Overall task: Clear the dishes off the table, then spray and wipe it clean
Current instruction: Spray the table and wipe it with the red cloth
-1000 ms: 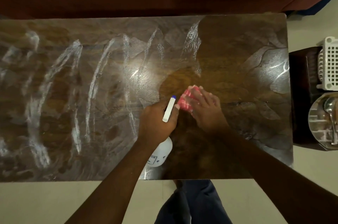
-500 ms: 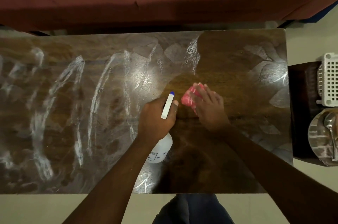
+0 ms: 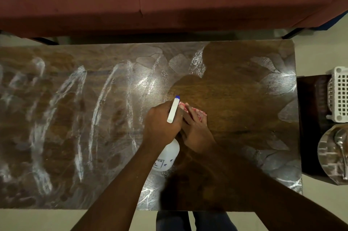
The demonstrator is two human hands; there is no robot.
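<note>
Two hands at mid-table. The left hand (image 3: 162, 123) grips a white plastic spray bottle (image 3: 168, 157). The right hand (image 3: 195, 131), fingers flat, presses a red-and-white checked cloth (image 3: 202, 112) onto the brown wooden table (image 3: 235, 72). No dishes on the tabletop; wiping in hand. White streaks cover the left half, so the next strokes should probably work leftward.

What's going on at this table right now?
A person is cleaning a dark wooden table. The right hand presses a red-and-white checked cloth onto it with flat fingers; the left hand grips a white plastic spray bottle. White streaks cover the table's left part, while the patch around the cloth looks wiped. A metal plate sits on a side stand.
</note>
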